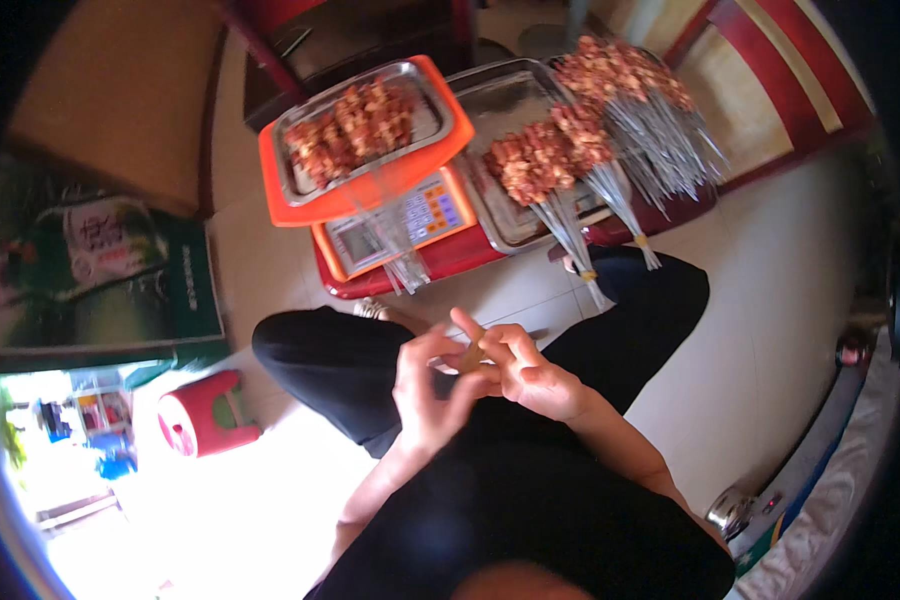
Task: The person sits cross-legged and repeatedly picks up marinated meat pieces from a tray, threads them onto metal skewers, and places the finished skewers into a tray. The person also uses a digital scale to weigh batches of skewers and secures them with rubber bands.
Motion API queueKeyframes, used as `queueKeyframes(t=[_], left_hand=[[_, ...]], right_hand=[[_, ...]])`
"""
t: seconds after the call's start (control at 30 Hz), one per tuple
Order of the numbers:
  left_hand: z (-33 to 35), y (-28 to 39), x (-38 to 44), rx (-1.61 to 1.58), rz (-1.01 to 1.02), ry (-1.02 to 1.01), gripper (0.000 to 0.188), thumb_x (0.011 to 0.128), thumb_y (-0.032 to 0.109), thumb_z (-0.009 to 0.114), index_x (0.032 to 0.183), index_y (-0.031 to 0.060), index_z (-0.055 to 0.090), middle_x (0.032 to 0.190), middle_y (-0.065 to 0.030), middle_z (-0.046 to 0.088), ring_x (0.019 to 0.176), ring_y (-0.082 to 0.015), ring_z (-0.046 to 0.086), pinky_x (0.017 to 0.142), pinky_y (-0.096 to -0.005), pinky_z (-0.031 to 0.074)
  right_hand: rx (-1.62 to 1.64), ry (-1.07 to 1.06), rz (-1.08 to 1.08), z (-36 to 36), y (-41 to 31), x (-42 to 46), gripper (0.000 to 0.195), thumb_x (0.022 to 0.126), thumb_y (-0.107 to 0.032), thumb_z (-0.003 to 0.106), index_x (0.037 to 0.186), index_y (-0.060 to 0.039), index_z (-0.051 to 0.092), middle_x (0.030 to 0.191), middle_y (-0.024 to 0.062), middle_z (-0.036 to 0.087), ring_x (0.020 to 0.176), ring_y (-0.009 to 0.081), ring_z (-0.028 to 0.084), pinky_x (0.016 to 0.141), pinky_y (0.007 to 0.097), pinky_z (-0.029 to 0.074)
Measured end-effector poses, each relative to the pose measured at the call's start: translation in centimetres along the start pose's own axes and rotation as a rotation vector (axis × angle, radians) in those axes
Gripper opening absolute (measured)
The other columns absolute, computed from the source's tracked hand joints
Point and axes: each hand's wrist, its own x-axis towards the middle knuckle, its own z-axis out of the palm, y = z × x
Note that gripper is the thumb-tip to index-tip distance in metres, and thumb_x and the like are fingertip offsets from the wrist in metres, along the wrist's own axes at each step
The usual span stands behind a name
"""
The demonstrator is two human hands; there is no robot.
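Note:
My left hand (435,390) and my right hand (529,371) meet above my lap, fingertips together around a small tan rubber band (472,356); which fingers grip it is blurred. Beyond them, meat skewers (352,131) lie in a metal tray on the orange pan (274,202) of a digital scale (412,221). To its right, a larger metal tray (487,225) bears two skewer bundles (532,161) (585,135), their metal sticks bound near the ends with tan bands (588,276) (641,241). A big pile of skewers (622,75) lies farther right, its sticks pointing towards me.
The scale and trays stand on a red stool or low table (450,262) beyond my knees. A red plastic stool (210,416) lies on its side at the left. A green printed bag or box (105,262) stands at the far left, and a metal container (729,511) at the lower right.

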Motion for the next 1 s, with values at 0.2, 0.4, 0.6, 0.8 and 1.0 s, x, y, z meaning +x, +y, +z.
queueKeyframes(t=[0.2, 0.4, 0.6, 0.8, 1.0], left_hand=[[0.9, -0.2, 1.5, -0.562, -0.138, 0.0, 0.059, 0.082, -0.005, 0.063, 0.132, 0.0027, 0.033, 0.102, -0.0145, 0.056, 0.088, -0.0169, 0.06, 0.081, -0.0283, 0.048], [1.8, -0.9, 1.7, -0.981, -0.239, 0.041, 0.037, 0.089, -0.002, 0.054, 0.119, 0.0051, 0.033, 0.098, -0.0099, 0.056, 0.087, -0.013, 0.052, 0.081, -0.0268, 0.041], [2.1, -1.6, 2.1, -1.131, -0.23, 0.124, 0.032, 0.092, 0.002, 0.05, 0.115, 0.009, 0.029, 0.091, -0.009, 0.054, 0.086, -0.0152, 0.052, 0.082, -0.0289, 0.042], [2.9, -1.1, 1.7, -1.114, -0.245, 0.09, 0.031, 0.092, 0.0, 0.049, 0.114, 0.0083, 0.029, 0.089, -0.0069, 0.051, 0.084, -0.014, 0.051, 0.079, -0.0277, 0.041], [3.5, -1.3, 1.9, -0.65, -0.112, 0.071, 0.021, 0.084, -0.005, 0.056, 0.099, 0.0026, 0.043, 0.086, -0.0083, 0.053, 0.076, -0.0157, 0.053, 0.069, -0.0257, 0.043]], right_hand=[[-0.834, 0.117, -0.2, 0.2, -1.8, 2.8, 0.028, 0.092, -0.015, 0.049, 0.117, -0.0043, 0.048, 0.145, 0.0138, 0.029, 0.117, 0.0237, 0.05, 0.091, 0.0373, 0.044], [-1.536, 0.317, -0.612, -3.8, -1.6, 6.2, 0.04, 0.08, 0.003, 0.059, 0.119, -0.0033, 0.05, 0.098, 0.0122, 0.067, 0.064, 0.0212, 0.065, 0.058, 0.0337, 0.052], [-2.009, -0.001, -0.581, -3.1, -2.2, 5.5, 0.011, 0.074, -0.003, 0.061, 0.079, -0.0025, 0.052, 0.101, 0.0119, 0.068, 0.052, 0.0163, 0.061, 0.042, 0.0217, 0.04], [-2.081, 0.158, -0.782, -3.9, -2.2, 5.3, 0.02, 0.076, -0.002, 0.059, 0.096, -0.0048, 0.063, 0.101, 0.0107, 0.068, 0.063, 0.0199, 0.066, 0.047, 0.0238, 0.046], [-1.729, 0.544, 0.02, -3.5, -2.3, 9.1, 0.055, 0.093, -0.041, 0.047, 0.129, 0.0008, 0.046, 0.099, 0.014, 0.067, 0.083, 0.0278, 0.067, 0.071, 0.031, 0.051]])
